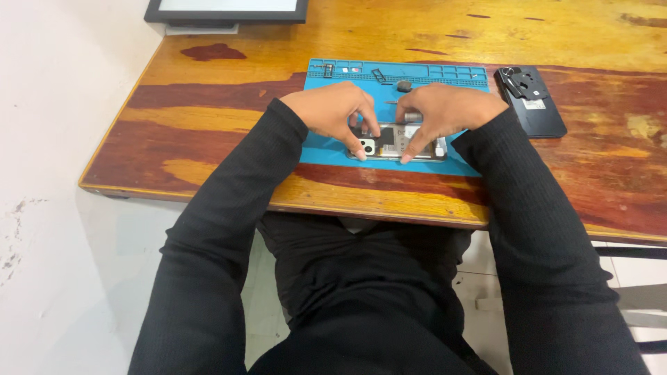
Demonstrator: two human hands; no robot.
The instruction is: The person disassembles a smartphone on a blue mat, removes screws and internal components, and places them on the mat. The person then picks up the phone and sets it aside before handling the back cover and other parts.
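An opened phone (pixel 397 144) is pinched on the blue mat (pixel 326 149) by the left hand (pixel 332 111) and right hand (pixel 445 111); fingers are curled onto it. A back cover (pixel 535 111) is laid at right.

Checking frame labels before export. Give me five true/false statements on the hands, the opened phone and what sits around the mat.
1. Both hands, left hand and right hand, rest on the opened phone. True.
2. The phone lies straight on the bare wooden table. False: it lies on a blue work mat.
3. A black back cover with small parts on it lies to the right of the mat. True.
4. The right hand grips a screwdriver. False: no tool shows in either hand; the fingers press on the phone.
5. The mat's far edge has small compartments with tiny parts in them. True.
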